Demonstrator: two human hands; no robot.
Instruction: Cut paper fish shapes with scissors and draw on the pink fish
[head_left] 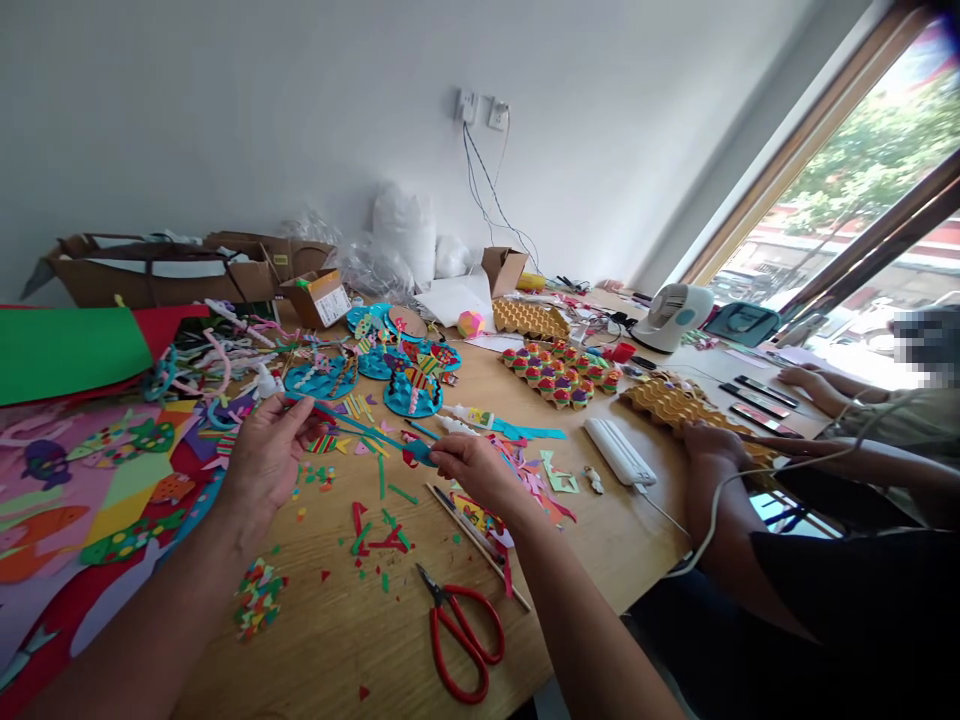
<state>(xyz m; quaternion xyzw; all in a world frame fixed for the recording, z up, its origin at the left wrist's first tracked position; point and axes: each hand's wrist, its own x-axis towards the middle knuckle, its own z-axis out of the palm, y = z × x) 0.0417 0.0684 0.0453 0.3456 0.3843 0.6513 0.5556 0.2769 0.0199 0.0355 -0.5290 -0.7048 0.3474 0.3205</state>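
Between my two hands a narrow blue paper strip (367,427) is stretched above the table. My left hand (274,450) pinches its left end between thumb and fingers. The other end is in the closed fingers of my right hand (474,468), where a small dark red bit also shows. Below my hands, red-handled scissors (466,640) lie on the wood, blades pointing away from me. Green and red paper scraps (382,535) are scattered in front of them. A heap of tiny coloured paper bits (260,598) lies near my left forearm. Thin wooden sticks (480,550) lie beneath my right wrist.
Decorated blue discs (412,392) and a painted egg tray (559,374) stand further back. At left lies a colourful fish collage (112,480). A white corded device (619,452) is on the right, near a co-worker's hand (712,445). Cardboard boxes (165,270) line the wall.
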